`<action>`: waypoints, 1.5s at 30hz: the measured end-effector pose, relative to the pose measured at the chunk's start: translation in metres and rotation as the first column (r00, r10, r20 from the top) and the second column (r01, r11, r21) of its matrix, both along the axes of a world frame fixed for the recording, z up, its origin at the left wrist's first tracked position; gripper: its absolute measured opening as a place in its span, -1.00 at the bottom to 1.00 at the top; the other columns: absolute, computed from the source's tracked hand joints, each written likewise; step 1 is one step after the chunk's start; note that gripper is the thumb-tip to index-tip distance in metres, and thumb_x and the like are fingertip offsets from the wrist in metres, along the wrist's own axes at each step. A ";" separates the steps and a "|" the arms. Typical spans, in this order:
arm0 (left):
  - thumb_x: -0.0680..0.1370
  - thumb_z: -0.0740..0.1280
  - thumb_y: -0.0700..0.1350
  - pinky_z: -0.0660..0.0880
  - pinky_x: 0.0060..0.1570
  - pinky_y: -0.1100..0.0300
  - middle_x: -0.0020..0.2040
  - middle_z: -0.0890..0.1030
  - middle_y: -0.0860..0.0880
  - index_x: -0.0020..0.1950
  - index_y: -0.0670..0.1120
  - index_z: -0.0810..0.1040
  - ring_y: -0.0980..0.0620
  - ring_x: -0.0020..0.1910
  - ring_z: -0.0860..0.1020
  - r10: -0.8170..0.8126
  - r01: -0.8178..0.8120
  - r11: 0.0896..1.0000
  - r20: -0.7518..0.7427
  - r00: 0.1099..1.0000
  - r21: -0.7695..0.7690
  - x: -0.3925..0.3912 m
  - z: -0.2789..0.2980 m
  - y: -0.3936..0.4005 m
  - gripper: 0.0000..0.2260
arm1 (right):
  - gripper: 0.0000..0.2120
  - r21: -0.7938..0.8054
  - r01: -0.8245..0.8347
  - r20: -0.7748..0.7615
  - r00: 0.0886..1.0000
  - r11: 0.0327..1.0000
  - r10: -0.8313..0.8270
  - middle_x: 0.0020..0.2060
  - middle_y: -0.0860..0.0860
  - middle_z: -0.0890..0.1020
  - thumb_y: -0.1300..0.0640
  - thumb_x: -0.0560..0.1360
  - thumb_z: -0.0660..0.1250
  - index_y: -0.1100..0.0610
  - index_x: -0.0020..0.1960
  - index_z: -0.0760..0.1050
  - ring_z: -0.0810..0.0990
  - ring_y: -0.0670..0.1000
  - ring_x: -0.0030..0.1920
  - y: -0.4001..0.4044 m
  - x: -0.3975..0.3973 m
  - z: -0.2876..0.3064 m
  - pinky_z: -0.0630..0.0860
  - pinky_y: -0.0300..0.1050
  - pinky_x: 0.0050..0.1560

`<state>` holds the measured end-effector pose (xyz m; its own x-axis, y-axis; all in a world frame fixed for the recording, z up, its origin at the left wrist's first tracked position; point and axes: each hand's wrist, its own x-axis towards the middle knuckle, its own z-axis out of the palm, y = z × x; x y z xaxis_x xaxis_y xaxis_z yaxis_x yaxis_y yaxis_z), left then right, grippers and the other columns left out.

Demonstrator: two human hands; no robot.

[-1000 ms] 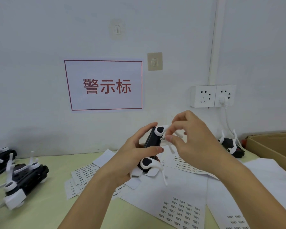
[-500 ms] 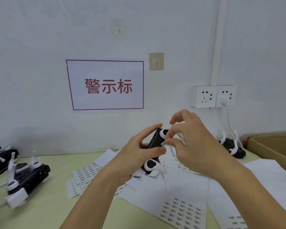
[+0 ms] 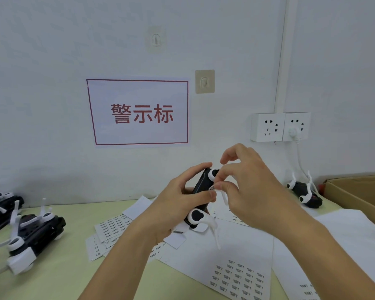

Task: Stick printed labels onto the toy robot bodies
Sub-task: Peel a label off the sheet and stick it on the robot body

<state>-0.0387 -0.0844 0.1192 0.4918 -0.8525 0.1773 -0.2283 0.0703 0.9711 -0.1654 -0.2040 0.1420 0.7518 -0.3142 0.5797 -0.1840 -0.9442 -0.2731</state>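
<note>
Soft, even light fills the scene, bright without glare. The white wall (image 3: pixel 52 61) shows a faint bluish cast and blocky compression patches. Shadows are weak: a dim smudge on the wall above the desk's (image 3: pixel 63 278) far left edge. Wide-angle distortion bends the wall conduit (image 3: pixel 283 61) and tilts the red-bordered sign (image 3: pixel 139 112). The toys at the desk's left edge (image 3: pixel 28 234) are blurred; print on the label sheets (image 3: pixel 236 278) is unreadable.

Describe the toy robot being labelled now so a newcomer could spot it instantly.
Below the red-framed wall sign, both hands meet above the table. The toy robot is black with white parts, gripped by the left hand. It alone is off the table.
</note>
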 end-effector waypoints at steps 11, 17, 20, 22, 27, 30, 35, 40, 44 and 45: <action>0.55 0.44 -0.15 0.55 0.06 0.00 -0.03 0.71 -0.18 0.29 0.32 0.52 -0.04 -0.17 0.64 0.007 -0.007 1.000 0.017 1.000 -0.010 0.004 -0.001 0.000 -0.56 | -0.88 -0.068 0.012 0.062 0.998 0.998 -0.008 0.07 -0.18 0.33 0.10 0.57 0.35 0.02 -0.10 0.65 0.33 -0.13 0.18 0.001 0.005 -0.006 0.37 -0.19 0.06; 0.56 0.43 -0.14 0.55 -0.02 0.07 -0.05 0.71 -0.16 0.29 0.31 0.52 -0.02 -0.19 0.64 0.022 -0.021 1.000 0.029 0.999 -0.019 0.004 -0.002 0.000 -0.58 | -0.88 -0.072 0.024 0.084 0.996 0.997 -0.018 0.09 -0.15 0.36 0.10 0.57 0.35 0.04 -0.08 0.66 0.34 -0.12 0.17 0.001 0.006 -0.009 0.38 -0.16 0.02; 0.56 0.42 -0.16 0.56 -0.02 0.06 -0.06 0.71 -0.16 0.26 0.33 0.53 -0.02 -0.20 0.64 0.031 -0.031 0.999 0.037 0.999 -0.021 0.004 -0.002 -0.001 -0.58 | -0.89 -0.077 0.025 0.087 0.996 0.997 -0.018 0.10 -0.13 0.39 0.10 0.56 0.36 0.05 -0.08 0.67 0.36 -0.10 0.18 0.001 0.007 -0.010 0.36 -0.17 0.00; 0.57 0.40 -0.16 0.56 0.00 0.02 -0.05 0.71 -0.18 0.25 0.34 0.54 -0.04 -0.20 0.63 0.038 -0.038 0.999 0.043 0.998 -0.022 0.004 -0.002 -0.001 -0.58 | -0.89 -0.077 0.027 0.090 0.996 0.997 -0.020 0.11 -0.13 0.39 0.10 0.56 0.37 0.05 -0.08 0.67 0.37 -0.09 0.18 0.001 0.007 -0.011 0.36 -0.17 -0.01; 0.57 0.38 -0.17 0.58 -0.02 0.04 -0.06 0.70 -0.17 0.21 0.37 0.54 -0.03 -0.21 0.62 0.068 -0.066 0.997 0.067 0.995 -0.028 0.004 -0.004 -0.002 -0.58 | -0.90 -0.102 0.054 0.111 0.993 0.993 -0.042 0.09 -0.12 0.41 0.10 0.55 0.39 0.04 -0.09 0.67 0.39 -0.05 0.16 0.003 0.009 -0.013 0.36 -0.15 -0.06; 0.57 0.38 -0.16 0.58 -0.11 0.15 -0.10 0.71 -0.12 0.20 0.38 0.53 0.03 -0.22 0.64 0.089 -0.087 0.996 0.084 0.993 -0.025 0.005 -0.006 -0.003 -0.59 | -0.91 -0.138 0.103 0.143 0.986 0.985 -0.083 0.06 -0.09 0.46 0.11 0.51 0.42 0.03 -0.15 0.68 0.45 0.01 0.09 0.006 0.011 -0.015 0.36 -0.13 -0.12; 0.58 0.38 -0.12 0.50 -0.19 0.27 -0.20 0.70 -0.02 0.22 0.37 0.53 0.11 -0.26 0.64 0.093 -0.091 0.996 0.089 0.992 -0.026 0.006 -0.007 -0.003 -0.62 | -0.91 -0.176 0.158 0.183 0.975 0.972 -0.125 -0.01 -0.06 0.54 0.11 0.44 0.48 0.03 -0.24 0.68 0.53 0.05 0.00 0.013 0.012 -0.016 0.50 -0.04 -0.17; 0.58 0.38 -0.12 0.51 -0.14 0.21 -0.22 0.69 -0.02 0.20 0.38 0.53 0.09 -0.25 0.63 0.096 -0.094 0.995 0.091 0.991 -0.029 0.007 -0.007 -0.003 -0.62 | -0.92 -0.176 0.212 0.203 0.963 0.961 -0.175 -0.04 -0.06 0.56 0.10 0.42 0.51 0.02 -0.25 0.68 0.55 0.05 -0.05 0.018 0.014 -0.017 0.50 -0.06 -0.22; 0.57 0.38 -0.11 0.52 -0.11 0.17 -0.17 0.69 -0.10 0.18 0.41 0.54 0.06 -0.26 0.61 0.098 -0.095 0.995 0.094 0.991 -0.030 0.007 -0.007 -0.003 -0.61 | -0.95 -0.150 0.240 0.192 0.959 0.959 -0.210 -0.02 -0.10 0.53 0.05 0.46 0.47 -0.03 -0.17 0.71 0.51 0.00 -0.02 0.018 0.015 -0.017 0.39 -0.14 -0.16; 0.57 0.38 -0.11 0.53 -0.10 0.16 -0.13 0.69 -0.14 0.18 0.41 0.54 0.05 -0.25 0.60 0.098 -0.096 0.995 0.096 0.991 -0.030 0.007 -0.007 -0.003 -0.61 | -0.95 -0.140 0.245 0.189 0.958 0.959 -0.217 -0.02 -0.11 0.52 0.04 0.46 0.47 -0.04 -0.15 0.71 0.49 -0.01 -0.02 0.018 0.015 -0.017 0.35 -0.15 -0.15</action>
